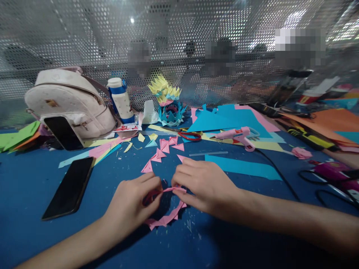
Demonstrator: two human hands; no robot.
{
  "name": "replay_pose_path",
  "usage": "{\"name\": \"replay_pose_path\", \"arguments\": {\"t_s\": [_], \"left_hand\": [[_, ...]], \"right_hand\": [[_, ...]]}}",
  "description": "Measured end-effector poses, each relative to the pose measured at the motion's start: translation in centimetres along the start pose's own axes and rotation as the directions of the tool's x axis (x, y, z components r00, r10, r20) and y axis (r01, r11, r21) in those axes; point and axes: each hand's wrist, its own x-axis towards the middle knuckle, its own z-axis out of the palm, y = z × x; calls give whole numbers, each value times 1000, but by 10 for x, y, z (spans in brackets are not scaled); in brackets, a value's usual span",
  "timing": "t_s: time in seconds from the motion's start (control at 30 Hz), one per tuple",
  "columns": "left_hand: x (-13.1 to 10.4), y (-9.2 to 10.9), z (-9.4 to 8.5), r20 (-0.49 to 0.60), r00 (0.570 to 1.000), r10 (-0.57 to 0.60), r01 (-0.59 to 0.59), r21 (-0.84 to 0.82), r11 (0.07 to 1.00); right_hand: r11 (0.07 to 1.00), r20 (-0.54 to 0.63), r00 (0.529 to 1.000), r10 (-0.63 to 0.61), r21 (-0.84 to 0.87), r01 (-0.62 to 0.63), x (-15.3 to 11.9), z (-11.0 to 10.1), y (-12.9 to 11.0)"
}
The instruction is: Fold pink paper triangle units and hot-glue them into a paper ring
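Note:
Between my two hands is a ring of pink folded paper (169, 218) with pointed triangles along its edge. My left hand (134, 200) pinches the ring's far left part. My right hand (203, 183) grips its far right part between thumb and fingers. The near side of the loop curves low over the blue table; whether it touches I cannot tell. Just beyond my hands lie several loose pink paper triangles (159, 154). A blue paper strip (243, 167) lies past my right hand, near a clear glue stick (208, 153).
A black phone (69, 189) lies at left, with another phone (63, 133) leaning on a white backpack (70, 97). Behind stand a bottle (120, 100) and a layered paper flower (169, 114). Red-handled scissors (190, 136) and a corded pink glue gun (238, 136) lie ahead.

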Motion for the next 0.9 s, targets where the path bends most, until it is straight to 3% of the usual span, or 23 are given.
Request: {"name": "replay_pose_path", "arguments": {"t_s": [0.2, 0.57, 0.9], "left_hand": [[1, 0, 1, -38, 999, 12, -9, 65, 998], [0, -1, 3, -136, 979, 154, -133, 153, 979], [-1, 2, 3, -130, 972, 197, -187, 87, 979]], "right_hand": [[1000, -28, 999, -25, 12, 25, -1, 0, 0], [998, -69, 996, -56, 29, 58, 0, 2, 1], [995, -112, 991, -70, 63, 78, 0, 5, -2]]}}
